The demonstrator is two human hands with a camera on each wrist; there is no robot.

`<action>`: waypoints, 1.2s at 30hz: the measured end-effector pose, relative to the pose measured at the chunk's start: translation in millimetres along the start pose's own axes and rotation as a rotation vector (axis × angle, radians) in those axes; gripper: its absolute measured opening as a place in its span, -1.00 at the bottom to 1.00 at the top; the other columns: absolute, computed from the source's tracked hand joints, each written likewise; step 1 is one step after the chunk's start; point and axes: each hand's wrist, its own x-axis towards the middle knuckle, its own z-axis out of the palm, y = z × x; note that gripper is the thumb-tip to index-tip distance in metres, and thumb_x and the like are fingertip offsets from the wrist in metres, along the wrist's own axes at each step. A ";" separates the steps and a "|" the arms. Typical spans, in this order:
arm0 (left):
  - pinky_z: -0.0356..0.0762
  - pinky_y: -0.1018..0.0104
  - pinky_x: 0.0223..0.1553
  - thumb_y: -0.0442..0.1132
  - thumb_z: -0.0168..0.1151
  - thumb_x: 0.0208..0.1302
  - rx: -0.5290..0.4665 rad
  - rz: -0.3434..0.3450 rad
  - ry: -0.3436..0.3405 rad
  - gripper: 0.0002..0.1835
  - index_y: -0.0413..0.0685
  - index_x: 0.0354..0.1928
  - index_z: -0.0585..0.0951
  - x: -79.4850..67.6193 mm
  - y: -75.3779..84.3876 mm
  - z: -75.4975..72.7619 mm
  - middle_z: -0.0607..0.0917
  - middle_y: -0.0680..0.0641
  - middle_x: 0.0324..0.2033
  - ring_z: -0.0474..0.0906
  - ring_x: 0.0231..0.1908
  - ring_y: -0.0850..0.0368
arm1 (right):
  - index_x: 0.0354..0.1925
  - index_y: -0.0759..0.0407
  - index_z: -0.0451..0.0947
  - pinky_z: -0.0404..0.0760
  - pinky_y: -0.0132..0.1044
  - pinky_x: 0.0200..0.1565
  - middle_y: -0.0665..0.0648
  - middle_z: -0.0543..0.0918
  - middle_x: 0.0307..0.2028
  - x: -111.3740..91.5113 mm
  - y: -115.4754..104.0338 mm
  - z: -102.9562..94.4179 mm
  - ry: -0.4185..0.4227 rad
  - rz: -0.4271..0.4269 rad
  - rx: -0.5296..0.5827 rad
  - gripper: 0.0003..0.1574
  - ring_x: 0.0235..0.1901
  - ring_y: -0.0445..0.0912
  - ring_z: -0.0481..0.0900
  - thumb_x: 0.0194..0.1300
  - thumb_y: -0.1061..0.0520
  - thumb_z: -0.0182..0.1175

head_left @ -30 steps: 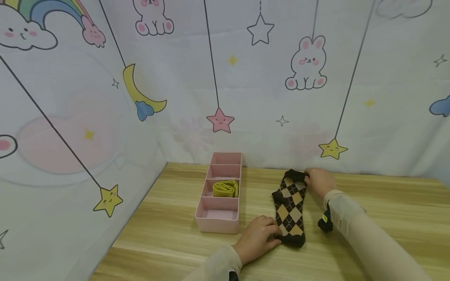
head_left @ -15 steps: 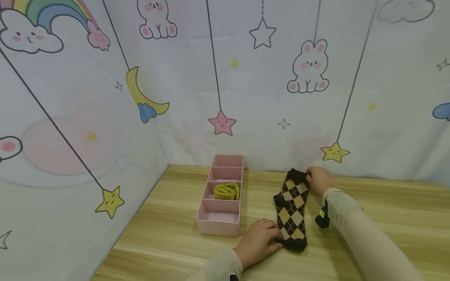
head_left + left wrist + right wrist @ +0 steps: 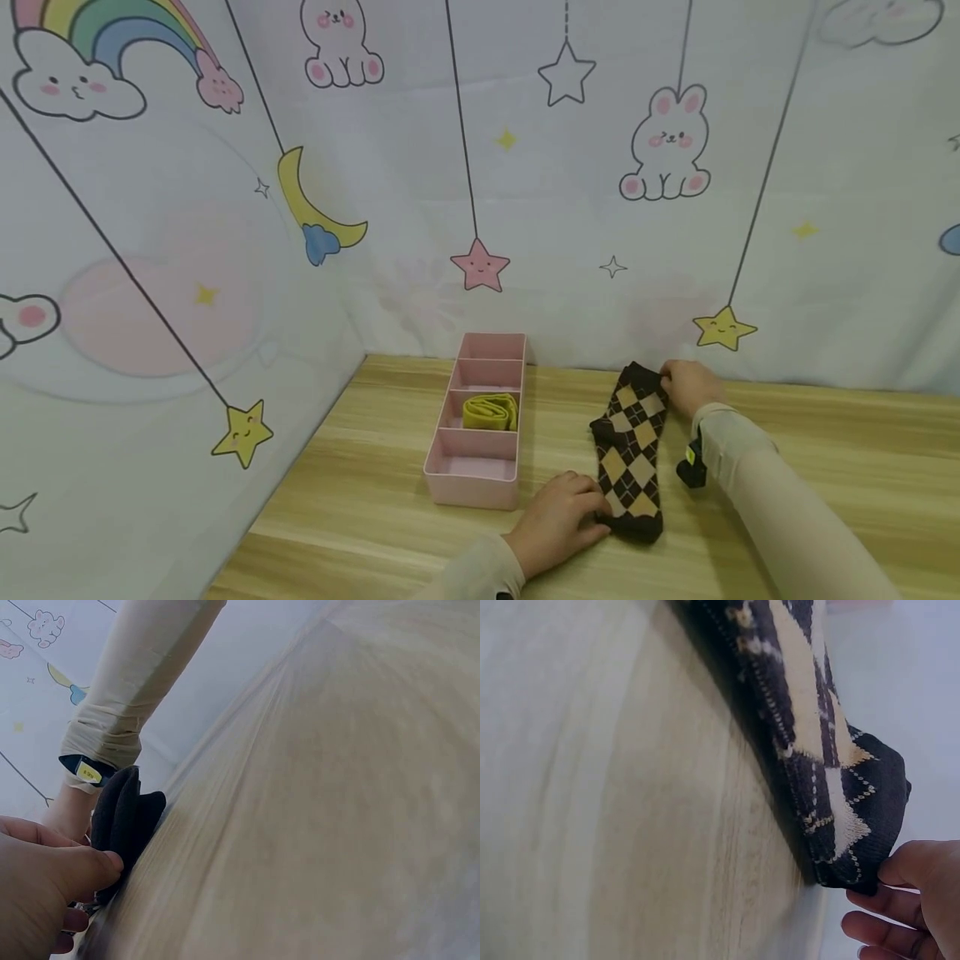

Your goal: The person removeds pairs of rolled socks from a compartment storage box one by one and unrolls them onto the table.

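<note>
An argyle sock (image 3: 628, 454) in black, tan and beige lies flat and lengthwise on the table, black cuff at the far end, black toe at the near end. My right hand (image 3: 692, 388) pinches the right corner of the cuff; thumb and fingers meet on its edge in the right wrist view, where the patterned sock (image 3: 810, 727) stretches away. At the toe, my left hand (image 3: 558, 521) holds the near left corner. The left wrist view has its thumb (image 3: 86, 870) against the black toe fabric (image 3: 124, 817), which stands up in folds.
Left of the sock stands a pink divided box (image 3: 472, 492) with several compartments in a row. A rolled yellow-green cloth (image 3: 490, 412) sits in one of them. A wood-grain table (image 3: 345, 500) meets a printed curtain (image 3: 555, 217) at the back and left.
The sock's cuff, rumpled with a fold a second ago, now lies smoother and flatter. Both hands keep their places at the two ends. The head view has shifted slightly.
</note>
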 end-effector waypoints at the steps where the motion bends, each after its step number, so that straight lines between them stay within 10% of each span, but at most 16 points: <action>1: 0.40 0.63 -0.08 -0.06 0.34 0.18 -0.001 -0.001 0.001 -0.88 0.21 -0.24 0.69 0.1 0.0 0.2 0.66 0.22 -0.26 0.51 -0.21 0.39 | -0.03 0.42 0.56 0.60 0.10 -0.13 0.40 0.67 -0.13 0.6 0.6 0.4 0.002 0.000 -0.001 -0.69 -0.16 0.26 0.63 0.36 0.23 0.07; 36: 0.44 0.49 -0.04 0.03 0.43 0.06 0.027 -0.014 0.076 -0.71 0.13 -0.24 0.59 -1.1 1.5 1.1 0.58 0.16 -0.25 0.48 -0.17 0.31 | -0.03 0.37 0.55 0.62 0.03 -0.21 0.34 0.68 -0.15 -3.4 11.7 -1.3 -0.004 0.018 0.016 -0.64 -0.22 0.17 0.64 0.36 0.11 0.12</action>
